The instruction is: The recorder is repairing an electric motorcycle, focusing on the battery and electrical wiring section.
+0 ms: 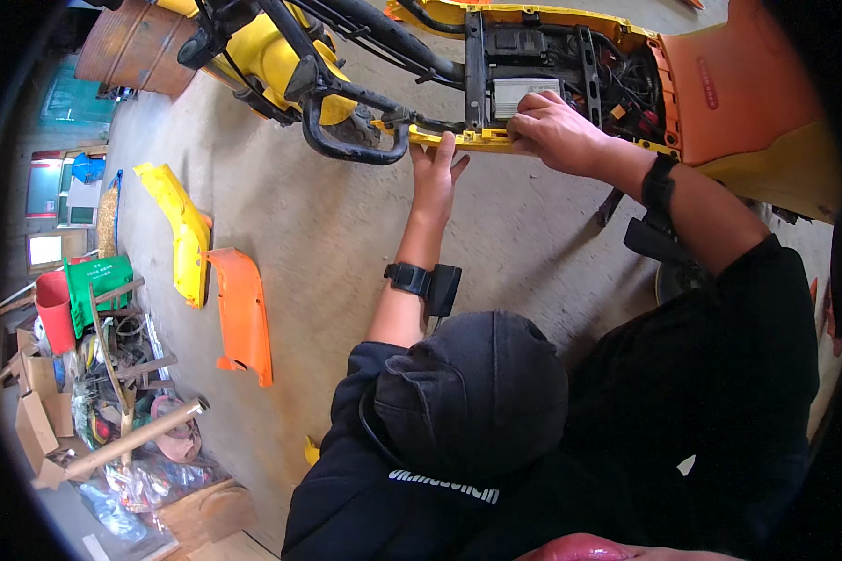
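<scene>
Long narrow yellow plastic side rail runs L–R along near edge of yellow-and-orange scooter body. L hand at its L end, fingers spread, open; R hand nearer mid-rail, by silver rectangular box, fingers curled, can't tell if gripping. Grey concrete flr; curved yellow panel & orange panel to L; rusty metal drum beyond.

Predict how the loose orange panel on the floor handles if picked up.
The orange panel is probably light for its size, since it looks like a thin moulded shell. Its curved form suggests it would hold its shape, perhaps flexing a little. Being long and lying on the floor, it seems more apt to slide or rock than roll.
</scene>
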Action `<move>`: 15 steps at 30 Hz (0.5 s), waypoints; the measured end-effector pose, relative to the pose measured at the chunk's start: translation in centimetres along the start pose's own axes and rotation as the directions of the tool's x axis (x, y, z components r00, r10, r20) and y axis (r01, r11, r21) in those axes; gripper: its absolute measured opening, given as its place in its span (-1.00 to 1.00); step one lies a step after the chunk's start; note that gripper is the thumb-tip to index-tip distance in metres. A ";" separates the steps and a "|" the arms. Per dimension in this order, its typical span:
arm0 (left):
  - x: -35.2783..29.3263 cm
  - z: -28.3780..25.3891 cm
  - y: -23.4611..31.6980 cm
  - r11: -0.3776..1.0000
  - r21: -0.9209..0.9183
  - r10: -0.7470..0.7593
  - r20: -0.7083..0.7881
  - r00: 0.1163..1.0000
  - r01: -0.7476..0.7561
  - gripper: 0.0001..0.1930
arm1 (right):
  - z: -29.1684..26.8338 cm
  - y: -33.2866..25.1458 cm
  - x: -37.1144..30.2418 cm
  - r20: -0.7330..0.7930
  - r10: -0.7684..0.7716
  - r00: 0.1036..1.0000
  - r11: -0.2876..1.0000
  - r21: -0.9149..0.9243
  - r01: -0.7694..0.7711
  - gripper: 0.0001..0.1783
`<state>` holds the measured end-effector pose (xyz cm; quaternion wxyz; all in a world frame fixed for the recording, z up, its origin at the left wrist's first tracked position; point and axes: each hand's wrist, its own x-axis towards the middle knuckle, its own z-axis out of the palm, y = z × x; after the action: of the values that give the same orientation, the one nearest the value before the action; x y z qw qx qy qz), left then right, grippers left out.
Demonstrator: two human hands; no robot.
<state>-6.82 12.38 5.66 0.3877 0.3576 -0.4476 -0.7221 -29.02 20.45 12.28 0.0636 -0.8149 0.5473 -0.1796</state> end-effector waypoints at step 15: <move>3.0 -2.2 -3.6 0.960 0.117 0.232 0.169 0.958 -0.254 0.00 | 0.0 -0.1 -0.1 -0.014 -0.003 1.000 1.000 0.005 0.003 -0.83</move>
<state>-7.10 9.93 1.10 0.4125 0.2690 -0.5653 -0.6617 -28.98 20.59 12.23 0.0615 -0.8144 0.5461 -0.1867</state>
